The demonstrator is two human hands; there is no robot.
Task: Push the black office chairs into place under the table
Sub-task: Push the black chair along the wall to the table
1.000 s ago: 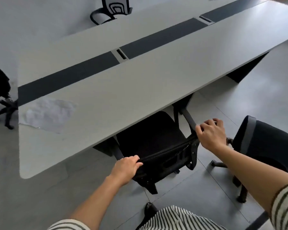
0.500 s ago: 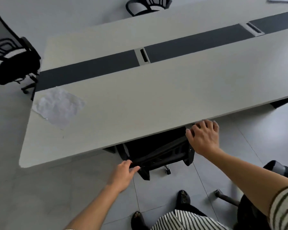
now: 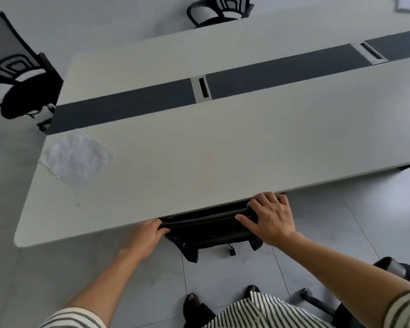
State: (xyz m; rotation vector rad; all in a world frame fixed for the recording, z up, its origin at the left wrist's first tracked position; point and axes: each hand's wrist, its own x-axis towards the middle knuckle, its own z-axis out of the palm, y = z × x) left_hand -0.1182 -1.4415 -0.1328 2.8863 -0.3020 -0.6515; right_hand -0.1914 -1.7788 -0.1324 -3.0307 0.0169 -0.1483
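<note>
A black office chair (image 3: 211,233) is tucked under the near edge of the long white table (image 3: 223,143); only the top of its backrest and part of its base show. My left hand (image 3: 145,235) grips the left end of the backrest top. On the right end sits my right hand (image 3: 270,220), fingers curled over the backrest against the table edge. A second black chair (image 3: 393,271) stands at the lower right, mostly cut off. Two more black chairs stand away from the table: one at the far left end (image 3: 21,79), one on the far side (image 3: 220,10).
A crumpled white sheet (image 3: 76,159) lies on the table's left end. A dark strip with cable slots (image 3: 201,87) runs along the table's middle. My feet (image 3: 194,304) stand on grey floor tiles just behind the chair.
The chair has rolled forward under the table until only its backrest top shows. Both hands went forward with it, and I have stepped closer to the table edge.
</note>
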